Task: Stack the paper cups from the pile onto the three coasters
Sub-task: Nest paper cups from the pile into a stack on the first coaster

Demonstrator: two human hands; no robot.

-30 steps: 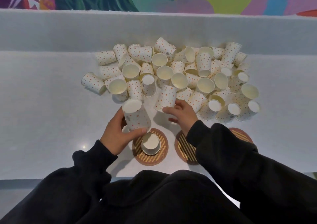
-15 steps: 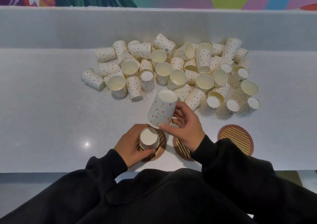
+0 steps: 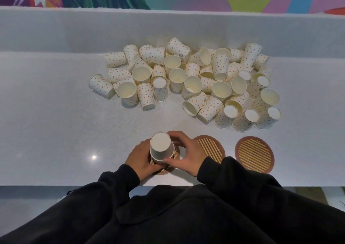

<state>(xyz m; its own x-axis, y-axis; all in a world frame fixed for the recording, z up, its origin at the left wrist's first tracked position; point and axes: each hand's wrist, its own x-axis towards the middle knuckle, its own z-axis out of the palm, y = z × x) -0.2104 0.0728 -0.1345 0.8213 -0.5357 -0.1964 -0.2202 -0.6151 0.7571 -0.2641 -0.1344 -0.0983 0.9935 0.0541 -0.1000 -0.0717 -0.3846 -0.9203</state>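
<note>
Two hands met around one short stack of white paper cups with orange dots, standing upside down with the flat white base of the top cup facing the camera. The stack sat on the leftmost round brown coaster with pale stripes, near the front edge of the pale grey speckled counter. The left hand was wrapped against the stack's left and near side, and the right hand was curled over its right side, thumb across the near wall and fingers on the far wall, so both were clamped on the stack. How many cups it held could not be told from above, though a second rim showed just under the top cup.

The step in hand looked like seating a cup down over the one beneath and squaring the stack on its coaster. The middle striped coaster, partly covered by the right sleeve, and the right striped coaster both lay bare, so the task seemed barely begun.

Further off, the big pile of dotted paper cups sprawled across the far half of the counter, lying every which way. The next move probably called for letting go gently, reaching to the nearest loose cup and turning it mouth down. A light stack like this could tip if released carelessly.
</note>
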